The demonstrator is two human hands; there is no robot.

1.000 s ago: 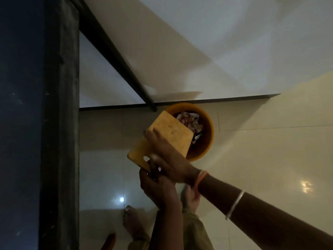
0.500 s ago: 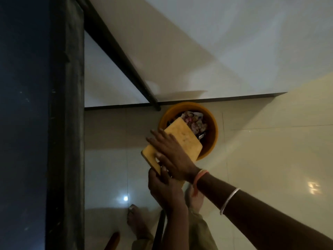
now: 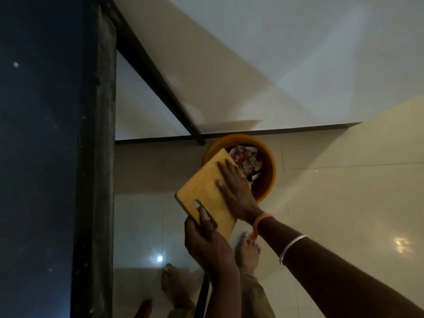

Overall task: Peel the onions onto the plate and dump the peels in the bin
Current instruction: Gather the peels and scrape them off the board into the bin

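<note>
Bin: one bin [image 3: 269, 180] is holding one heap of peels [image 3: 246, 158].
Board: one cutting board [image 3: 202, 189] is tilting over the bin's rim.
Hands: left hand [image 3: 206, 242] is gripping the board's handle; right hand [image 3: 237, 191] is pressing flat, fingers straight.

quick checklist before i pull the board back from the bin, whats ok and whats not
1. Far end of the board tipped over the bin: ok.
2. Left hand grips the board at its handle slot: ok.
3. Right hand flat on the board, fingers straight: ok.
4. Peels lying inside the bin: ok.
5. Board swept clean: bare part ok; under the right hand, cannot tell.
</note>
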